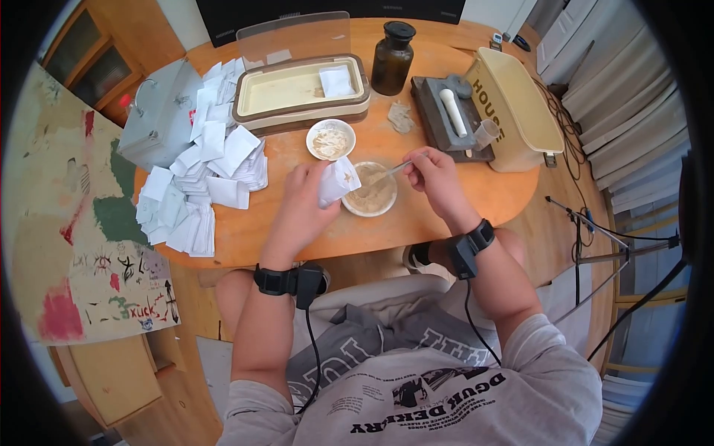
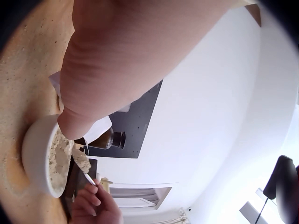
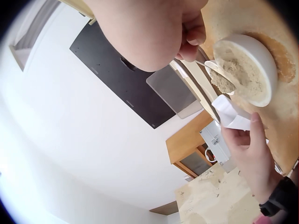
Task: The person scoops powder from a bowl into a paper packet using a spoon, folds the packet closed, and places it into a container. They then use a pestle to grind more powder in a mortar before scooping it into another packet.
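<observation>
My left hand (image 1: 303,207) holds a small white paper packet (image 1: 338,183) by its sides, its open mouth tipped toward the bowl. The white bowl (image 2: 35,149) below is filled with beige powder (image 3: 250,74). In my right hand (image 1: 435,182) a metal spoon (image 1: 397,169) is pinched by its handle between thumb and fingers. Its head carries a heap of powder, seen in the right wrist view over the bowl's rim, close to the packet's mouth. The left wrist view shows the loaded spoon (image 2: 83,163) beside the bowl; my left palm hides most of the packet there.
Behind stands a smaller bowl (image 1: 313,149) of pale powder. Many white packets (image 1: 227,163) are piled at left beside a metal case (image 1: 160,115). A cream box (image 1: 275,83), brown bottle (image 1: 393,61), white pestle (image 1: 452,111) and cream bin (image 1: 520,104) stand at the back and right.
</observation>
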`<action>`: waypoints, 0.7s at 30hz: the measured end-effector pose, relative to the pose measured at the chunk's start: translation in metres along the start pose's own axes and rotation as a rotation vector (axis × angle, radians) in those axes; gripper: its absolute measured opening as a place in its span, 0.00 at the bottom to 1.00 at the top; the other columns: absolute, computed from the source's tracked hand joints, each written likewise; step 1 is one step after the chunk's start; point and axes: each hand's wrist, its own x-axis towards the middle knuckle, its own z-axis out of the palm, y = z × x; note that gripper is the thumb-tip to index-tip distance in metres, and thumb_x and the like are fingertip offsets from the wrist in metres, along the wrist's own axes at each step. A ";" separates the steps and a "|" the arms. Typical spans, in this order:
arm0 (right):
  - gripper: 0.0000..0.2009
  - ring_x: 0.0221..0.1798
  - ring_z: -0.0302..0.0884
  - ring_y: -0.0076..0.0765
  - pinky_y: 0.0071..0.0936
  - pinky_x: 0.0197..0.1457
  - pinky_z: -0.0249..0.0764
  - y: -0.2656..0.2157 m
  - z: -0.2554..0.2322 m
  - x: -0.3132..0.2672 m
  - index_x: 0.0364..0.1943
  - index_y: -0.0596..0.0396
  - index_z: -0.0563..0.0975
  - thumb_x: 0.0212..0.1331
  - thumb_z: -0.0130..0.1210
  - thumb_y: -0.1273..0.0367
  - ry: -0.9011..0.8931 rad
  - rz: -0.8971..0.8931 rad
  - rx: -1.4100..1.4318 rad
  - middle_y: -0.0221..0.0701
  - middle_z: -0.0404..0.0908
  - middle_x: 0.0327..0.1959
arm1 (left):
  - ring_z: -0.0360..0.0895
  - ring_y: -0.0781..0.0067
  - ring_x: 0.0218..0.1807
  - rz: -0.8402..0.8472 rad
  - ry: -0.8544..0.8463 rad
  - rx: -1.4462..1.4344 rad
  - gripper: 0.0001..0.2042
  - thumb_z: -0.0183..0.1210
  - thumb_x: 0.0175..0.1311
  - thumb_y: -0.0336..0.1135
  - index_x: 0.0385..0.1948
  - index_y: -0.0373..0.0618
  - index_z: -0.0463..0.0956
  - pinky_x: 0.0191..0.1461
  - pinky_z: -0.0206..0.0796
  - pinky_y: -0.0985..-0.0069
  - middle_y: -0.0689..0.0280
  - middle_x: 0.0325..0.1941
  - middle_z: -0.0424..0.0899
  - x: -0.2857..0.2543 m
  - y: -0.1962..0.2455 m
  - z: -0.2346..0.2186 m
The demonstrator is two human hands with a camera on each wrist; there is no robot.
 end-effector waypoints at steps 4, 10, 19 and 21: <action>0.09 0.26 0.71 0.18 0.17 0.29 0.68 -0.018 0.001 0.000 0.39 0.60 0.79 0.71 0.49 0.70 -0.028 -0.042 0.057 0.27 0.80 0.28 | 0.66 0.45 0.62 0.008 -0.005 0.016 0.31 0.65 0.54 0.29 0.63 0.41 0.67 0.68 0.60 0.59 0.51 0.57 0.71 -0.001 0.000 0.001; 0.10 0.29 0.78 0.21 0.21 0.33 0.74 -0.029 0.032 -0.029 0.40 0.62 0.80 0.72 0.50 0.69 -0.093 -0.285 -0.293 0.30 0.81 0.29 | 0.66 0.44 0.61 0.030 -0.021 -0.060 0.29 0.65 0.53 0.28 0.60 0.39 0.66 0.67 0.62 0.58 0.49 0.56 0.70 0.002 0.013 0.008; 0.06 0.31 0.81 0.47 0.37 0.37 0.75 -0.029 0.010 -0.026 0.38 0.62 0.78 0.67 0.52 0.74 0.018 -0.679 -0.841 0.42 0.80 0.30 | 0.69 0.55 0.65 -0.283 0.157 -0.753 0.30 0.64 0.58 0.29 0.61 0.37 0.59 0.67 0.62 0.64 0.53 0.59 0.69 0.006 -0.007 0.016; 0.07 0.30 0.80 0.48 0.37 0.37 0.75 -0.022 0.009 -0.022 0.38 0.62 0.78 0.67 0.51 0.73 -0.011 -0.694 -0.912 0.42 0.80 0.29 | 0.69 0.56 0.65 -0.266 0.150 -0.716 0.30 0.65 0.58 0.30 0.61 0.37 0.60 0.68 0.62 0.65 0.54 0.60 0.69 0.007 -0.006 0.013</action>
